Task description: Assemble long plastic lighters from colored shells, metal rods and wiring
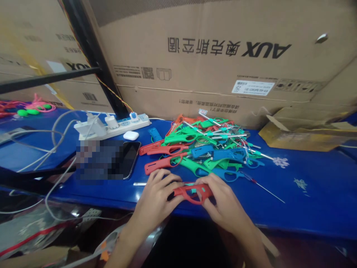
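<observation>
Both my hands hold one red plastic lighter-shaped handle (192, 192) just above the front edge of the blue table (306, 201). My left hand (156, 199) grips its left end with fingers curled round it. My right hand (223, 203) pinches its right end, fingers closed over the top. A thin metal rod (139, 184) sticks out to the left of my left hand. Just beyond my hands lies a pile of red, green and blue handles (200, 149) with metal rods among them.
A phone (128, 158) lies left of the pile, beside a blurred patch. Behind it are a white earbud case (131, 135) and a power strip (111, 125) with plugs and cables. Large cardboard boxes (223, 56) stand along the back. A black metal frame (89, 48) rises at left.
</observation>
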The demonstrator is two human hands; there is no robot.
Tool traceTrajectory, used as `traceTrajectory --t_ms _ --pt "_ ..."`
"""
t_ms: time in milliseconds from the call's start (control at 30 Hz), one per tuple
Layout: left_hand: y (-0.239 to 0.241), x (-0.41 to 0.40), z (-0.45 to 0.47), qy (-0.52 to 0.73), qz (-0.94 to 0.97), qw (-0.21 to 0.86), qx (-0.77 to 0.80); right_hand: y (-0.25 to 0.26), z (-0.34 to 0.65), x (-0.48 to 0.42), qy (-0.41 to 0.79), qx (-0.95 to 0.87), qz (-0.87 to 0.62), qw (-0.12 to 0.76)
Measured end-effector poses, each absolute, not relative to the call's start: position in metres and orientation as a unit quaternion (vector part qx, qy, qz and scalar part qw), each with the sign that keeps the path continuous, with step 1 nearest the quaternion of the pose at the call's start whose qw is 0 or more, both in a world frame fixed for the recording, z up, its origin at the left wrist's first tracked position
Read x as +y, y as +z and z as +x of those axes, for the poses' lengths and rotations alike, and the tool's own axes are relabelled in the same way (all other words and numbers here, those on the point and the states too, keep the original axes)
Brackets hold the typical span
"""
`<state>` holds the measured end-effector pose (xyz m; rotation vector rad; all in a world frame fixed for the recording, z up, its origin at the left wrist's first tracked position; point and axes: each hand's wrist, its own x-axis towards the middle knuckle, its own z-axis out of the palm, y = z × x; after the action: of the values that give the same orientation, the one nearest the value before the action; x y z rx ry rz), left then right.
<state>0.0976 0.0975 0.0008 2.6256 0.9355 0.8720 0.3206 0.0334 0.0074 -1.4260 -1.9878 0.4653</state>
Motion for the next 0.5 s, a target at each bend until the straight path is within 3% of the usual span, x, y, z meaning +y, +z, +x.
traceTrajectory --t_ms 267,500 --pt "-0.003 0.095 0.096 0.334 0.875 0.091 0.340 -0.001 0.324 0.037 0.050 -0.745 -0.539 0.389" --pt "-0.005 0.091 0.085 0.376 0.838 0.185 0.350 0.003 0.306 0.042 -0.063 -0.764 -0.547 0.335"
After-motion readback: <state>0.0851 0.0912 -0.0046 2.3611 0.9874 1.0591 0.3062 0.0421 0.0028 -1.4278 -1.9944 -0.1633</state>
